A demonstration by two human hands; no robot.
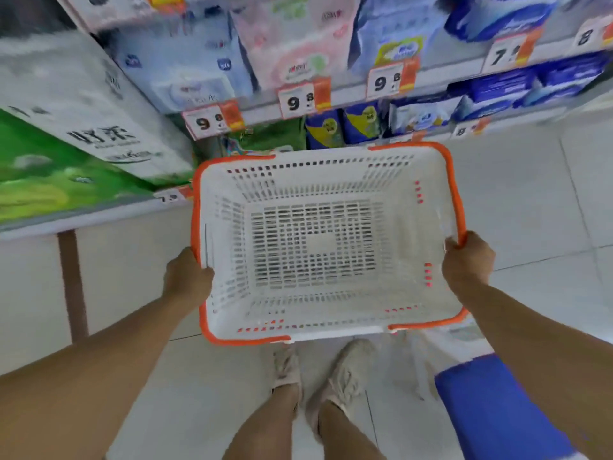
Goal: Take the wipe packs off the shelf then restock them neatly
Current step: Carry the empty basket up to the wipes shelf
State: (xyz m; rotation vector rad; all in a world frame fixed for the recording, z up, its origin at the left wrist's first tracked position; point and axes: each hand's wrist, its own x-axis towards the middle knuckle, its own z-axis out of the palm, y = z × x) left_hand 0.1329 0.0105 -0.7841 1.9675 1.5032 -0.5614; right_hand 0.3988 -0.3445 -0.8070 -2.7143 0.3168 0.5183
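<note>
Gripping white basket [326, 167] by orange rim: left hand [187, 277] and right hand [467, 260] fingers curled round opposite short sides, long axis pointing toward shelf [331, 107], opening up.

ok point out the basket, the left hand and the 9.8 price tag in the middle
basket [451, 180]: head view, on the orange rim at the far right corner
left hand [187, 277]: head view, on the back of the hand
9.8 price tag [297, 101]: head view, on the white part with the digits
</note>
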